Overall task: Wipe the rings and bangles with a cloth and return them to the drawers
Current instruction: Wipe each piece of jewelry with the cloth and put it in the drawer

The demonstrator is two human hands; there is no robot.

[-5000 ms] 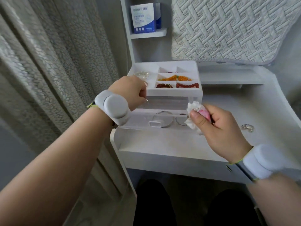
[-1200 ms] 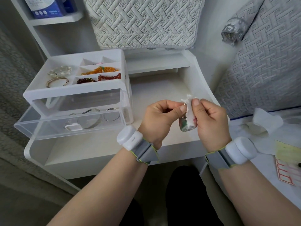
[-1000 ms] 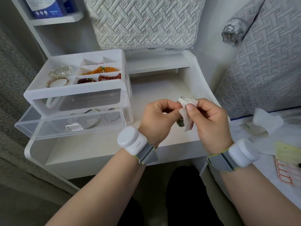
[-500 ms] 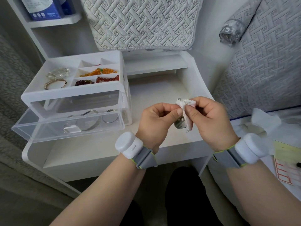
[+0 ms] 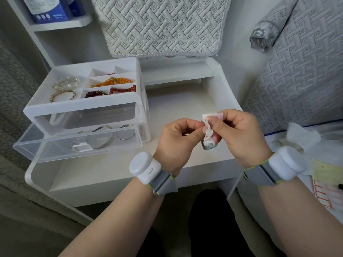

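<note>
1. Left grip (image 5: 178, 140): fingers curled, thumb and forefinger pinching a small grey item (image 5: 209, 147). A white wrist band (image 5: 143, 166) sits on my forearm behind it.

2. Right grip (image 5: 241, 136): thumb and fingers clenched on the cloth (image 5: 210, 127), which is white with pink, crumpled and folded over the item. The two grips meet fingertip to fingertip, held above the white surface (image 5: 120, 169).

3. Small grey item: between my two grips, mostly hidden by the cloth, with only its lower end showing. I cannot tell what kind of piece it is.

4. Left of my left grip, standing on the surface: a white drawer unit (image 5: 83, 108).
   - The lower drawer (image 5: 46, 145) is clear and pulled out toward me. It holds a large silver bangle (image 5: 104, 138) and a silver ring (image 5: 126, 134) beside it.
   - The upper drawer (image 5: 87, 117) is pushed in.
   - The top tray, in its large left compartment, holds a clear bead bracelet (image 5: 65, 83) and a thin gold bangle (image 5: 63, 95).
   - The small right compartments hold orange beads (image 5: 115, 82), dark red beads (image 5: 95, 93) and red beads (image 5: 122, 89).

5. Right of my right grip, on the bed: a white tissue (image 5: 302, 136) and a paper with red marks (image 5: 328, 193).

6. Beyond both grips: a quilted cushion (image 5: 163, 25). Up and to the left, a blue box (image 5: 53, 10) stands on a shelf.
</note>
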